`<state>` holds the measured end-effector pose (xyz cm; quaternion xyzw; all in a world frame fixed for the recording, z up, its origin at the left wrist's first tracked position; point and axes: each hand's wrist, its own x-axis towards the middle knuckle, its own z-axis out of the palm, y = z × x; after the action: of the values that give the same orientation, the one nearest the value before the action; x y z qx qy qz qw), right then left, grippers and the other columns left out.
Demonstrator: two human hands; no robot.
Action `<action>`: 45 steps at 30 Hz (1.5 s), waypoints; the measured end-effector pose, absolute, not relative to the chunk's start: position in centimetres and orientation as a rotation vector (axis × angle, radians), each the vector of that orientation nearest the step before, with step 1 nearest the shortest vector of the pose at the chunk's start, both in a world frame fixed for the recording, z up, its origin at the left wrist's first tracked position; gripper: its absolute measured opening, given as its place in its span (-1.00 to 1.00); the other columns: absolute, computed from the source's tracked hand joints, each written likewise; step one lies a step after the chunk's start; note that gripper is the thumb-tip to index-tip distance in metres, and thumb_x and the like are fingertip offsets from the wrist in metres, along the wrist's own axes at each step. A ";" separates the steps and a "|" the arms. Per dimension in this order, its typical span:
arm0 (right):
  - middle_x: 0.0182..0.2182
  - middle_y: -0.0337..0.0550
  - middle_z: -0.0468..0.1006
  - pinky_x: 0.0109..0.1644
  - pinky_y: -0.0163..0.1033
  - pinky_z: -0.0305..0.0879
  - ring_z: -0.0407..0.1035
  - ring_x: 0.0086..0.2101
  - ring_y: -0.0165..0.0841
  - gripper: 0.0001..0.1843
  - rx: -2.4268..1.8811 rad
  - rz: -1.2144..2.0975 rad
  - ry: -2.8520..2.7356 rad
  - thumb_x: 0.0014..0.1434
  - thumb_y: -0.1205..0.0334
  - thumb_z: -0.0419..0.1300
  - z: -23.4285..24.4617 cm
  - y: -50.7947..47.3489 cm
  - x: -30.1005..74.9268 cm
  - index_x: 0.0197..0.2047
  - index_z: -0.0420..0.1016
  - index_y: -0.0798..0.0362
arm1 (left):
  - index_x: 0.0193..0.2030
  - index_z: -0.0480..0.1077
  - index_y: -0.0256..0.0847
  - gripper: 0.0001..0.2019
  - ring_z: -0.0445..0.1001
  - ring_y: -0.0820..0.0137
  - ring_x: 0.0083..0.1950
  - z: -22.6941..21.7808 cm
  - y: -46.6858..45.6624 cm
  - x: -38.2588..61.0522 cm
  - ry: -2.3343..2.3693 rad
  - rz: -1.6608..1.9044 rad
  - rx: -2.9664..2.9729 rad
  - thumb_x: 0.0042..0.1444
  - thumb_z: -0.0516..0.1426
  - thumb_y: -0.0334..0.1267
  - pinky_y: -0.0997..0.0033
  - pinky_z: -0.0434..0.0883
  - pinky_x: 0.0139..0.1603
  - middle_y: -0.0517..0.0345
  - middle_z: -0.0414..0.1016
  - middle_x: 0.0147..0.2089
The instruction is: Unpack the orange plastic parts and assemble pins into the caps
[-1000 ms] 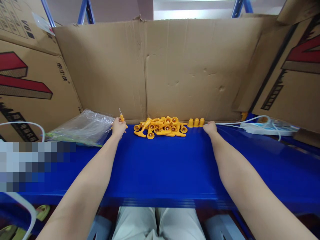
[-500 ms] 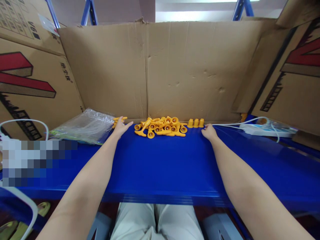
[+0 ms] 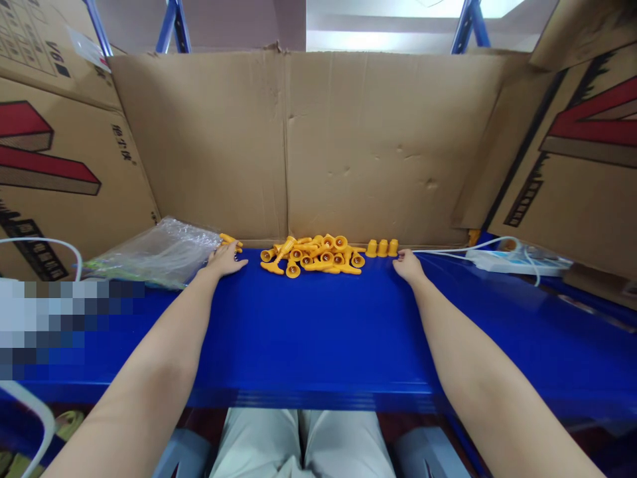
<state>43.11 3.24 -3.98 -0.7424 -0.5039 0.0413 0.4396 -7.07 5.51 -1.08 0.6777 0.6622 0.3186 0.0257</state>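
Note:
A heap of small yellow plastic parts (image 3: pixel 312 255) lies at the far side of the blue table (image 3: pixel 318 332). Three yellow caps (image 3: pixel 382 247) stand in a row just right of the heap. My left hand (image 3: pixel 223 258) lies flat and open on the table left of the heap, its fingertips beside a few loose yellow parts (image 3: pixel 229 241) and the edge of a clear plastic bag (image 3: pixel 159 253). My right hand (image 3: pixel 407 263) rests on the table just below the caps, fingers curled down; nothing shows in it.
Brown cardboard sheets (image 3: pixel 348 139) wall the back and both sides. A white power strip (image 3: pixel 515 263) with its cable lies at the right. A white cable (image 3: pixel 50 244) loops at the left. My legs show below the table's front edge.
My left hand held a yellow part up a second ago; it has set it down by the bag and now lies flat and open. My right hand has barely moved.

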 end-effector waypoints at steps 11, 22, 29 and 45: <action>-0.17 0.01 0.54 -0.04 -0.19 0.30 0.43 -0.14 -0.25 -0.78 -1.838 -0.110 -1.447 0.09 0.41 0.07 -2.4 2.3 40.8 -0.19 0.45 0.11 | 0.00 0.46 -0.19 -0.48 0.38 0.18 0.16 0.4 6.8 -8.9 2.025 0.537 2.368 -0.19 0.04 -0.30 0.32 0.28 0.17 0.00 0.47 0.11; -0.12 0.00 0.53 -0.14 -0.23 0.30 0.43 -0.17 -0.23 -0.80 -1.827 -0.058 -1.908 0.06 0.30 0.14 -0.8 2.4 33.8 -0.22 0.51 0.08 | -0.06 0.54 -0.06 -0.47 0.48 0.10 0.02 0.2 6.1 -8.2 2.219 0.462 2.339 -0.23 0.04 -0.43 0.29 0.37 0.02 0.08 0.56 -0.04; 0.08 0.19 0.34 0.02 -0.14 0.26 0.36 -0.01 -0.12 -0.60 -2.051 -0.068 -1.810 0.15 0.25 0.10 -0.2 1.0 33.1 0.04 0.35 0.21 | -0.01 0.51 -0.24 -0.50 0.43 0.13 0.10 0.2 6.2 -6.9 2.378 0.275 2.316 -0.16 0.05 -0.42 0.33 0.31 0.12 -0.05 0.52 0.05; -0.04 0.25 0.43 0.03 -0.03 0.13 0.32 -0.02 -0.07 -0.60 -2.067 -0.318 -1.598 0.16 0.38 -0.03 1.3 -0.4 32.6 0.02 0.42 0.28 | 0.09 0.33 -0.32 -0.57 0.33 0.20 0.19 2.7 5.1 -0.2 2.037 1.600 1.899 0.03 0.06 -0.42 0.20 0.24 0.25 -0.13 0.39 0.14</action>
<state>32.65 -0.37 1.31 -0.7600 -0.5875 -0.1169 0.2520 -0.24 5.11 2.67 0.5909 0.6339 0.4978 -0.0351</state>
